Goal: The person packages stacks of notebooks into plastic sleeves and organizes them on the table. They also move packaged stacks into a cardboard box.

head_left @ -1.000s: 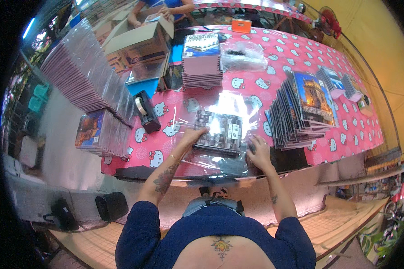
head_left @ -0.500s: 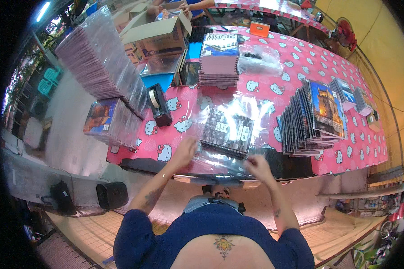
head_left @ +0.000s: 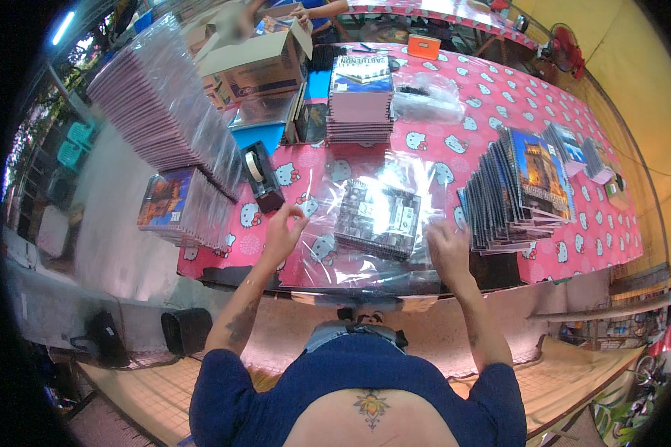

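A spiral-bound notebook [head_left: 378,220] with a dark, photo-patterned cover lies at the middle front of the table. It lies in or on a clear plastic sleeve [head_left: 335,272], whose loose film spreads toward the table's front edge; glare hides which. My left hand [head_left: 282,232] is by the film's left side, just in front of a black tape dispenser [head_left: 262,179]. Its fingers are curled, and what they hold, if anything, cannot be made out. To the notebook's right, my right hand [head_left: 449,252] has its fingertips pinched at the film's right side.
Fanned notebooks [head_left: 518,194] are piled at the right, with smaller stacks behind. Another notebook stack [head_left: 360,108] stands beyond the sleeve. Tall plastic-wrapped stacks [head_left: 160,112] rise at left. A co-worker's hand [head_left: 301,16] is at an open cardboard box [head_left: 257,71].
Both hands have moved apart: the left went left and up toward the tape dispenser, the right went right and up beside the notebook. The film's front part now lies flatter and wider.
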The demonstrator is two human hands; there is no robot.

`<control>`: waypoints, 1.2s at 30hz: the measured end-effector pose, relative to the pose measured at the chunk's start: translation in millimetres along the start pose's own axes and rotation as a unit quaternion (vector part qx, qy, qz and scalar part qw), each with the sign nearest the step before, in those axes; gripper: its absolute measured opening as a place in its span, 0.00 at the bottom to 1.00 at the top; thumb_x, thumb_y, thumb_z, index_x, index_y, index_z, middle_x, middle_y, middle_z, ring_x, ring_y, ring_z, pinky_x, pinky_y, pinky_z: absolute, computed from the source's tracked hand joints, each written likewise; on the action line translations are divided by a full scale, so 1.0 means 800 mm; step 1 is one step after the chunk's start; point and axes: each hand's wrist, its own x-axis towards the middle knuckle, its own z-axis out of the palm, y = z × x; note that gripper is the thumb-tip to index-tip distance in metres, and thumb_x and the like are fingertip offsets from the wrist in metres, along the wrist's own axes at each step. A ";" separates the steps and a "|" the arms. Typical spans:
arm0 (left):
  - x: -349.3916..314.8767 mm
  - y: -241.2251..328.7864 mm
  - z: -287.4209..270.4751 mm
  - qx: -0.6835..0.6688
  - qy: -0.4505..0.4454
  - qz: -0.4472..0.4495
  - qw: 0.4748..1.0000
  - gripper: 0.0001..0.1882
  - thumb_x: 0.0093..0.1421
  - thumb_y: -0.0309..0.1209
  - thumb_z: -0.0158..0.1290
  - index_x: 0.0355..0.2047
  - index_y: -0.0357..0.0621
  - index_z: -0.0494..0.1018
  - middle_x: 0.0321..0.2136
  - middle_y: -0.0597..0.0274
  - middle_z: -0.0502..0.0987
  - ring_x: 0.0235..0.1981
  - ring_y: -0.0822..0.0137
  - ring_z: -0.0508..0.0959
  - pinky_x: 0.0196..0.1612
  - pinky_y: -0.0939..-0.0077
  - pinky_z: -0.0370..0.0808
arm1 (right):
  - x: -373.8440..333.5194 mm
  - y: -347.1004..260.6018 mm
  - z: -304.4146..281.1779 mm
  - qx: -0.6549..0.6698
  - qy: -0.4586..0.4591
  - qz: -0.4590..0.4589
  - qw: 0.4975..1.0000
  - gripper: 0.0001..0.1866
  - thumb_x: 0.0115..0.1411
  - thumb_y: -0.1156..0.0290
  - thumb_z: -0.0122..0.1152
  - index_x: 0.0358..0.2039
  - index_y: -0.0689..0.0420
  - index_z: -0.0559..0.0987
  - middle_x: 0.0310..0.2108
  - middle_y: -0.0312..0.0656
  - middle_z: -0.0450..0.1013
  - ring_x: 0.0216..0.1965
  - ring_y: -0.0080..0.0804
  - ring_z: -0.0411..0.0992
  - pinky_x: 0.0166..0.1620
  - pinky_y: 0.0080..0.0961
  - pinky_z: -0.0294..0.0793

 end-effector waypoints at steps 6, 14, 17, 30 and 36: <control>0.050 -0.038 0.064 -0.191 0.101 -0.090 0.972 0.18 0.51 0.19 0.54 0.45 0.39 0.72 0.43 0.54 0.69 0.43 0.61 0.75 0.46 0.71 0.75 | -0.004 -0.100 0.073 0.078 -0.136 0.022 0.987 0.28 0.59 0.55 0.58 0.58 0.52 0.71 0.63 0.48 0.61 0.66 0.47 0.56 0.67 0.54 0.45; 0.165 0.042 0.093 -0.009 0.056 0.134 0.989 0.16 0.52 0.25 0.55 0.44 0.41 0.74 0.43 0.49 0.73 0.48 0.49 0.72 0.52 0.59 0.69 | 0.011 -0.127 0.106 -0.004 -0.084 0.038 0.996 0.31 0.60 0.48 0.55 0.60 0.51 0.70 0.62 0.49 0.61 0.66 0.46 0.54 0.63 0.65 0.45; 0.215 0.031 0.159 0.054 -0.103 0.170 0.979 0.15 0.56 0.26 0.49 0.44 0.40 0.74 0.42 0.46 0.74 0.45 0.44 0.74 0.50 0.54 0.72 | 0.019 -0.131 0.104 -0.002 -0.116 0.058 0.992 0.31 0.59 0.48 0.56 0.58 0.52 0.72 0.61 0.48 0.62 0.65 0.45 0.56 0.63 0.62 0.45; 0.295 0.018 0.208 0.220 -0.218 0.360 0.880 0.21 0.50 0.32 0.56 0.44 0.39 0.70 0.36 0.51 0.76 0.43 0.51 0.76 0.50 0.50 0.69 | 0.023 -0.152 0.118 0.009 -0.064 0.110 0.992 0.23 0.56 0.57 0.62 0.52 0.48 0.75 0.56 0.47 0.67 0.59 0.45 0.62 0.60 0.53 0.55; 0.248 0.104 0.132 0.210 -0.278 0.219 0.911 0.23 0.55 0.43 0.58 0.47 0.44 0.72 0.34 0.51 0.79 0.37 0.50 0.80 0.39 0.53 0.74 | 0.018 -0.147 0.121 0.024 -0.073 0.081 0.994 0.32 0.54 0.51 0.63 0.56 0.53 0.71 0.58 0.49 0.63 0.60 0.47 0.60 0.61 0.54 0.52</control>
